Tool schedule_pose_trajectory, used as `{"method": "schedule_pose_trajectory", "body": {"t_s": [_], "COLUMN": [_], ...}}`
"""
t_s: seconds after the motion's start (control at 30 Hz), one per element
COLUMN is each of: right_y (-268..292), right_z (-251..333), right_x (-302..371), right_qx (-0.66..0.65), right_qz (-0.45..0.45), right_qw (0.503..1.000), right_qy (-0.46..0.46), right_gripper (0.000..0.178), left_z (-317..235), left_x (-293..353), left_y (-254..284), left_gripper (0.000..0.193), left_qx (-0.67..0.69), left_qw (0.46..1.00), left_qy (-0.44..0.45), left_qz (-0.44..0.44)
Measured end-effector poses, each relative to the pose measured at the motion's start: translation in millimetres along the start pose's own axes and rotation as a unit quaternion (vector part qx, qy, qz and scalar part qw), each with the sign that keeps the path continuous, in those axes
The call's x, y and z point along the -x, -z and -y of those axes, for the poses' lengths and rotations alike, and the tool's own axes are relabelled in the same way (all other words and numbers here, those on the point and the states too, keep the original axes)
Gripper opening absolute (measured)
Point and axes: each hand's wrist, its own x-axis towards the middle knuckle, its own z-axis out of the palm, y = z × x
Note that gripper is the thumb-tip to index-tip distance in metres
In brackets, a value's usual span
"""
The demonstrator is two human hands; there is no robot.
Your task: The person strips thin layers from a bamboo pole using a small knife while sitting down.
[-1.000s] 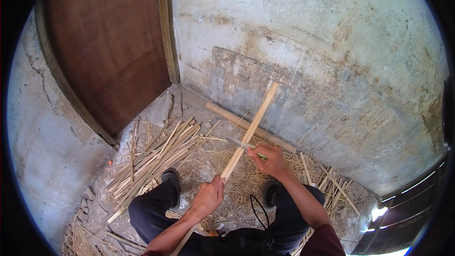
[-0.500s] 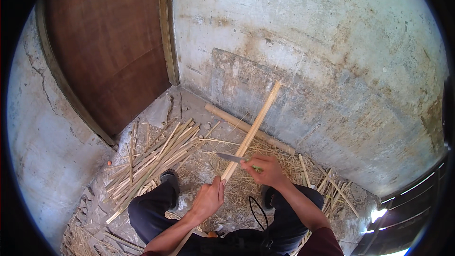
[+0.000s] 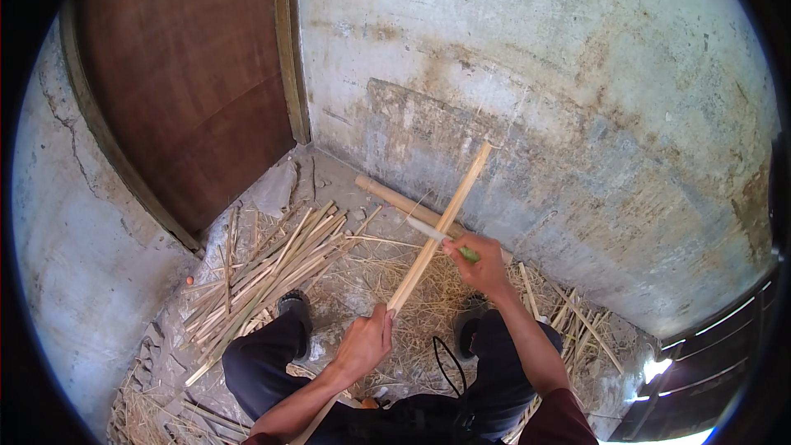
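Note:
A long pale bamboo strip (image 3: 419, 268) slants up and away from me, its far end near the wall. My left hand (image 3: 365, 346) is closed around its lower part, between my knees. In my right hand (image 3: 482, 265) is a knife (image 3: 426, 228) with a green handle, mostly covered by my fingers. The blade lies across the strip at about its middle, pointing left. Whether the edge bites into the strip cannot be made out.
Split sticks (image 3: 272, 280) lie heaped left of my feet, and more sticks (image 3: 585, 325) lie at the right. Shavings (image 3: 362, 276) litter the ground. A thick bamboo pole (image 3: 387, 194) rests along the foot of the stained wall (image 3: 560, 115). A brown door (image 3: 189, 74) stands at the left.
My right hand and the knife have moved up and away along the strip, toward its far end. My left hand keeps its place, and the strip has barely shifted.

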Motion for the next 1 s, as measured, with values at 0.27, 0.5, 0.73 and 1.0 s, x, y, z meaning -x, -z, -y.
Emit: {"method": "schedule_pose_trajectory", "body": {"t_s": [0.27, 0.5, 0.73, 1.0], "right_y": [-12.8, -19.8, 1.8, 3.6], "right_z": [15.1, 17.2, -4.9, -15.4], "right_x": [11.5, 14.6, -0.5, -1.3], "right_qx": [-0.005, 0.033, 0.062, -0.022], "right_qz": [0.029, 0.038, -0.034, -0.017], "right_qw": [0.999, 0.998, 0.997, 0.999], "right_qy": [0.034, 0.027, 0.039, -0.019], "right_gripper": [0.007, 0.004, 0.009, 0.010], "left_z": [7.4, 4.2, 1.9, 4.3], "left_x": [0.5, -1.1, 2.9, 2.5], "left_y": [1.5, 7.3, 0.0, -1.4], "left_gripper": [0.022, 0.022, 0.020, 0.022], "left_qx": [-0.020, -0.012, 0.015, 0.009], "left_qw": [1.000, 1.000, 0.999, 1.000], "left_qy": [0.003, 0.022, -0.023, -0.005], "left_qz": [-0.003, -0.003, -0.022, -0.005]}}
